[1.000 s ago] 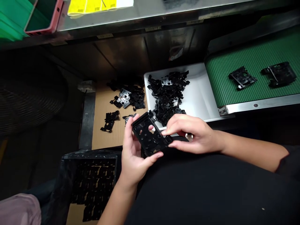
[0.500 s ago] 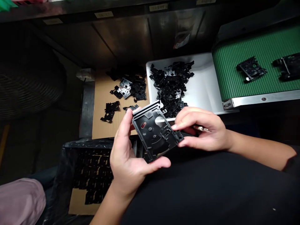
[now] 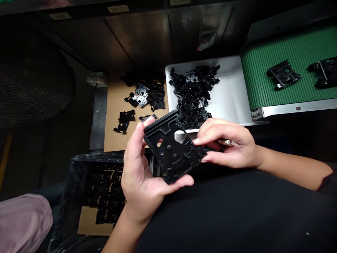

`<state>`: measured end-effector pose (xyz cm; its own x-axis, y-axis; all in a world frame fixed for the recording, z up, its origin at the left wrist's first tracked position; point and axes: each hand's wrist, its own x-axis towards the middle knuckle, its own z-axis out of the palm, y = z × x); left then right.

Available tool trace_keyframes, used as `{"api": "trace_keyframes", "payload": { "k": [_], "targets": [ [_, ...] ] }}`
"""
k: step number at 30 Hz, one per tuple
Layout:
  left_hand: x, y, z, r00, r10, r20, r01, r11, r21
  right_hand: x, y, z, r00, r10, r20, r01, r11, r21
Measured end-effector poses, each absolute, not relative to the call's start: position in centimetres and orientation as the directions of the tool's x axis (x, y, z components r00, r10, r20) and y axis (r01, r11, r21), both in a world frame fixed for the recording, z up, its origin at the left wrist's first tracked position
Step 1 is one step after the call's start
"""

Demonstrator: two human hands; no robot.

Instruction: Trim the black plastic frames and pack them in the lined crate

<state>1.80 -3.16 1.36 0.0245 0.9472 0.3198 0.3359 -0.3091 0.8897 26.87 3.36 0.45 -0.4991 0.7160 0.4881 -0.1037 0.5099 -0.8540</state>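
Observation:
A flat black plastic frame part (image 3: 168, 154), with a round hole and small moulded ribs, is held between both hands. My left hand (image 3: 143, 179) grips its left side and lower corner, fingers behind and thumb along the bottom edge. At the right corner, my right hand (image 3: 229, 144) pinches the part between thumb and fingers. A slim tool with a pale handle and metal end (image 3: 228, 142) rests in the right palm; its kind is hard to make out. Behind the part, a white tray (image 3: 229, 88) holds a heap of similar black parts (image 3: 193, 91).
More black parts (image 3: 155, 95) lie on a cardboard sheet (image 3: 112, 105). A green conveyor belt (image 3: 252, 77) at the right carries two parts. Lower left, a plastic-lined box (image 3: 68, 196) holds rows of black parts. A fan (image 3: 34, 88) and a person's pink-clad part (image 3: 26, 223) are at the left.
The black part has tilted in my hands, so its face catches less light and the tray shows through its round hole. Both hands keep their grip. The view has shifted slightly.

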Motion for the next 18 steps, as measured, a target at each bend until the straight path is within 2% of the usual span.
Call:
{"api": "trace_keyframes", "payload": {
  "k": [3, 7, 9, 18],
  "targets": [
    [1.88, -3.07, 1.26, 0.049, 0.937, 0.345, 0.318, -0.342, 0.884, 26.86, 3.18, 0.47, -0.502, 0.719, 0.481, -0.094, 0.507, -0.857],
    [1.85, -2.64, 1.16, 0.08, 0.855, 0.513, 0.299, -0.511, 0.805, 26.75, 2.93, 0.44, -0.495, 0.728, 0.475, -0.105, 0.492, -0.864],
    [1.79, -2.4, 1.27, 0.113, 0.829, 0.548, 0.31, -0.553, 0.773, 26.72, 2.81, 0.41, -0.488, 0.731, 0.476, -0.114, 0.487, -0.866],
    [2.54, -2.87, 1.94, 0.068, 0.899, 0.432, 0.213, -0.436, 0.874, 26.66, 2.55, 0.4, -0.461, 0.754, 0.468, -0.12, 0.47, -0.875]
  ]
}}
